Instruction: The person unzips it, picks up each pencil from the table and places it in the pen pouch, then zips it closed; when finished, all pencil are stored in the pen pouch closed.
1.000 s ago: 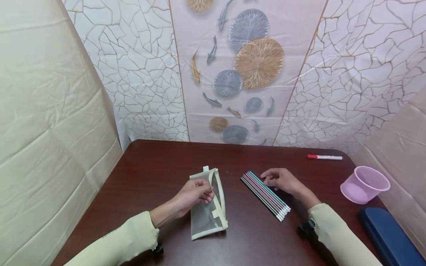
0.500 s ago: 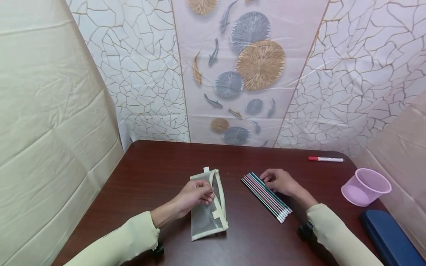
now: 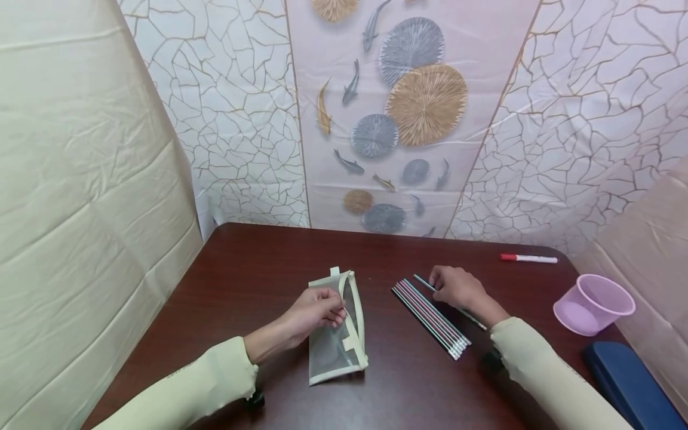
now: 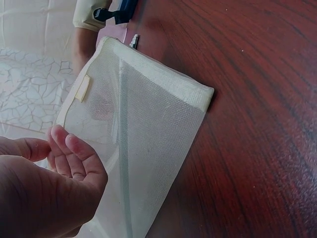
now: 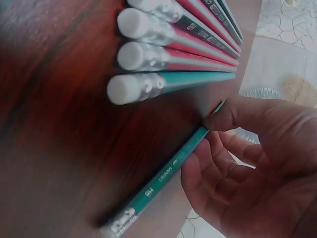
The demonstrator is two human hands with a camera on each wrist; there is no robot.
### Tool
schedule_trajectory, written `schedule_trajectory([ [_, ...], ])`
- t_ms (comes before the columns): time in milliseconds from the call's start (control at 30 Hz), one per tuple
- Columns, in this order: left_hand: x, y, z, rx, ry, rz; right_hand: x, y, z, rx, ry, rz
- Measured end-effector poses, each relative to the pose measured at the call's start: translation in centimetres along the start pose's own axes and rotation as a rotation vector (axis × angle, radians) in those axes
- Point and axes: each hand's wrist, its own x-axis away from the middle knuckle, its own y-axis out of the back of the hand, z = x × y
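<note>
My left hand [image 3: 317, 313] pinches the cream edging at the opening of a mesh zip pouch [image 3: 328, 364], which lies on the table left of centre. In the left wrist view a pale green band shows along the pouch's mesh [image 4: 153, 114]. To the right, my right hand [image 3: 461, 289] grips a green pencil [image 5: 168, 171] with a white eraser end, between thumb and fingers. That pencil lies apart from a neat row of pencils [image 3: 430, 319] in green, red and black, whose eraser ends point toward me.
A red-capped white marker [image 3: 529, 258] lies at the back right of the brown table [image 3: 258, 251]. Along the right edge are a tilted pink cup [image 3: 577, 313] and a dark blue case [image 3: 634, 382]. Cloth hangs behind and on both sides.
My right hand has taken the outermost green pencil from the row and drawn it away to the right. My left hand keeps its hold on the pouch.
</note>
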Motion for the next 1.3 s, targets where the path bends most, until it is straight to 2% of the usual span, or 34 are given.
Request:
schedule_trajectory([
  [200, -0.2, -0.1, -0.1, -0.006, -0.005, 0.005, 0.0, 0.4, -0.4, 0.048, -0.014, -0.017],
  [300, -0.2, -0.2, -0.2, -0.005, -0.007, 0.007, 0.3, 0.8, -0.2, 0.042, -0.002, -0.056],
  [500, -0.2, -0.4, -0.2, 0.000, -0.016, 0.013, 1.0, 2.1, 1.8, -0.073, 0.129, -0.184],
  [600, -0.3, -0.6, -0.2, 0.004, -0.014, 0.013, 1.5, 2.5, 3.5, -0.225, 0.188, -0.220],
  [700, -0.4, -0.8, -0.1, 0.006, -0.016, 0.019, 2.1, 2.3, 5.4, -0.525, 0.206, -0.195],
  [833, -0.6, -1.3, -0.1, 0.012, -0.023, 0.031, 3.1, 1.4, 7.7, -0.916, 0.159, -0.155],
  [933, -0.7, -1.6, -0.1, 0.018, -0.025, 0.038, 3.7, 0.7, 9.0, -1.081, 0.089, -0.165],
  [1000, -0.8, -1.7, 0.0, 0.020, -0.025, 0.043, 3.9, 0.1, 9.7, -1.162, 0.055, -0.167],
  [1100, -0.9, -1.9, 0.0, 0.018, -0.020, 0.049, 4.2, -1.1, 10.6, -1.227, 0.022, -0.161],
  [1300, -1.0, -2.5, -0.1, 0.022, -0.019, 0.048, 4.3, -3.7, 12.0, -1.215, -0.002, -0.122],
])
